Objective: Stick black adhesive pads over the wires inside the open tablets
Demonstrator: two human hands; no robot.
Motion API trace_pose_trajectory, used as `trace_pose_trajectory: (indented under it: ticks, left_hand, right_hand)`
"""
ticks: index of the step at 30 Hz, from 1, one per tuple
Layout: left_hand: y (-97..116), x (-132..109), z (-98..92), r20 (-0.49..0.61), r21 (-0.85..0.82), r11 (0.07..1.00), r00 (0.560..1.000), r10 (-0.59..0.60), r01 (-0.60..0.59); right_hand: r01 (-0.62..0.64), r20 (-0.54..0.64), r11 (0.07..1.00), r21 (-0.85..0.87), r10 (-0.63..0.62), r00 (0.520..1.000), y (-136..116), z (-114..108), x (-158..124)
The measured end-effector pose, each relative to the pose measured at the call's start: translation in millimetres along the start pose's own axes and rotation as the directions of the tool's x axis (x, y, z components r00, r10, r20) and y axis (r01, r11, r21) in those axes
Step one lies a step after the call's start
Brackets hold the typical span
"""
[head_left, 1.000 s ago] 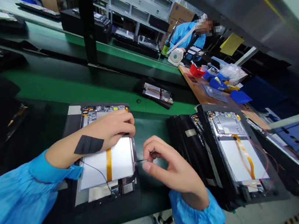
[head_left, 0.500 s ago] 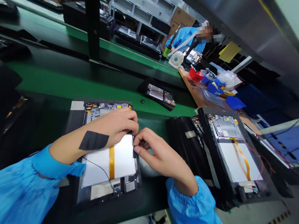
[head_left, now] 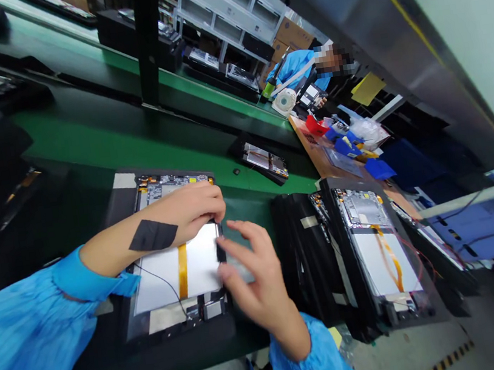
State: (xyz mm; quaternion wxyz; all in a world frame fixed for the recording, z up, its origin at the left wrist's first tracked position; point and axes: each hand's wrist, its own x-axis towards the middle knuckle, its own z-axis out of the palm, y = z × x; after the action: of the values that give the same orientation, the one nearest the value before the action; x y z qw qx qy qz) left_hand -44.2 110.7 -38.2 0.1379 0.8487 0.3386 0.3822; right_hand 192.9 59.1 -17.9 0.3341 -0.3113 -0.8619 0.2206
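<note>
An opened tablet [head_left: 156,320] lies in front of me, its circuit board [head_left: 155,185] at the far end and a white battery [head_left: 159,277] below it. An orange flat cable [head_left: 182,270] runs over the battery, and a thin black wire loops across it. My left hand [head_left: 199,207] rests over the tablet with fingers curled together at its right edge; whatever they pinch is hidden. A black patch [head_left: 153,234] sits on that wrist. My right hand [head_left: 254,270] hovers at the tablet's right side, fingers spread, with nothing visible in it.
Right of me stand several black tablet holders [head_left: 304,263], the outermost bearing another opened tablet [head_left: 383,257]. A smaller opened device [head_left: 264,161] lies farther back on the green bench [head_left: 83,131]. Beyond, a person in blue [head_left: 297,67] works near a small fan [head_left: 284,101].
My right hand has drawn down and its fingers have spread from a pinch at the tablet's right edge. The left hand stays nearly where it was. The view has shifted slightly.
</note>
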Motion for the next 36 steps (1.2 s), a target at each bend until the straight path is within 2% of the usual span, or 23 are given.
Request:
trace_pose_trajectory:
  ticks: [4, 6, 10, 12, 15, 17, 18, 19, 20, 21, 22, 23, 25, 27, 29, 31, 33, 34, 36]
  left_hand:
    - [6, 1, -6.0, 0.024, -0.002, 1.000, 1.000, -0.010, 0.010]
    - [11, 1, -10.7, 0.056, -0.001, 1.000, 0.998, -0.010, 0.010]
    - [14, 6, -14.8, 0.098, 0.025, 1.000, 0.995, -0.021, 0.019]
    - [12, 12, -16.1, 0.111, 0.049, 0.998, 0.993, -0.032, 0.027]
    - [13, 9, -23.6, 0.131, 0.093, 0.995, 0.991, -0.037, 0.025]
    - [22, -13, -28.0, 0.062, 0.167, 0.983, 0.994, -0.089, 0.078]
    - [29, -32, -27.2, -0.004, 0.218, 0.966, 0.990, -0.141, 0.139]
    - [38, -56, -23.3, -0.195, 0.284, 0.914, 0.951, -0.239, 0.288]
    - [47, -83, -15.8, -0.363, 0.313, 0.835, 0.869, -0.336, 0.453]
    - [57, -110, -5.3, -0.472, 0.287, 0.743, 0.765, -0.439, 0.604]
    - [66, -137, 7.4, -0.557, 0.227, 0.682, 0.667, -0.495, 0.695]
    - [75, -160, 20.8, -0.583, 0.139, 0.664, 0.603, -0.545, 0.735]
    - [90, -191, 43.8, -0.531, -0.070, 0.663, 0.535, -0.658, 0.745]
    - [102, -199, 54.8, -0.514, -0.196, 0.639, 0.476, -0.713, 0.744]
    - [112, -187, 50.8, -0.519, -0.244, 0.660, 0.479, -0.708, 0.711]
    - [113, -164, 35.3, -0.500, -0.272, 0.700, 0.524, -0.689, 0.660]
    - [102, -141, 15.3, -0.441, -0.310, 0.716, 0.572, -0.692, 0.626]
    - [91, -132, 5.8, -0.406, -0.326, 0.708, 0.583, -0.703, 0.627]
    - [65, -124, -9.3, -0.383, -0.329, 0.675, 0.560, -0.734, 0.660]
  right_hand:
    - [0.114, 0.200, 0.991, -0.071, -0.098, 0.975, -10, -14, -36]
    - [0.121, 0.240, 0.991, -0.065, -0.102, 0.965, -13, -19, -41]
    - [0.049, 0.181, 0.996, -0.081, -0.033, 0.983, -17, -13, -25]
    - [0.045, 0.188, 0.994, -0.095, -0.026, 0.982, -20, -10, -20]
    - [0.026, 0.195, 0.999, -0.022, -0.021, 0.981, -22, -11, -29]
    - [-0.094, 0.048, 0.990, 0.103, 0.090, 0.995, -16, -8, -39]
    - [-0.183, -0.046, 0.965, 0.189, 0.195, 0.980, -10, -4, -42]
    - [-0.257, -0.102, 0.924, 0.285, 0.295, 0.950, -4, 3, -44]
    - [-0.310, -0.106, 0.873, 0.377, 0.373, 0.922, 1, 12, -44]
    - [-0.347, -0.087, 0.821, 0.453, 0.429, 0.899, 6, 22, -42]
    - [-0.368, -0.080, 0.777, 0.510, 0.469, 0.880, 8, 34, -39]
    - [-0.376, -0.102, 0.743, 0.553, 0.509, 0.855, 7, 46, -36]
    - [-0.354, -0.215, 0.697, 0.623, 0.588, 0.779, 0, 65, -32]
    - [-0.300, -0.280, 0.643, 0.705, 0.641, 0.714, -12, 72, -30]
    - [-0.252, -0.210, 0.530, 0.810, 0.663, 0.719, -19, 64, -29]
    - [-0.247, -0.087, 0.377, 0.892, 0.681, 0.727, -17, 48, -20]
    - [-0.260, -0.014, 0.273, 0.926, 0.714, 0.700, -5, 33, 2]
    - [-0.264, -0.012, 0.259, 0.929, 0.734, 0.679, 5, 29, 20]
    - [-0.251, -0.053, 0.277, 0.927, 0.761, 0.647, 31, 30, 69]
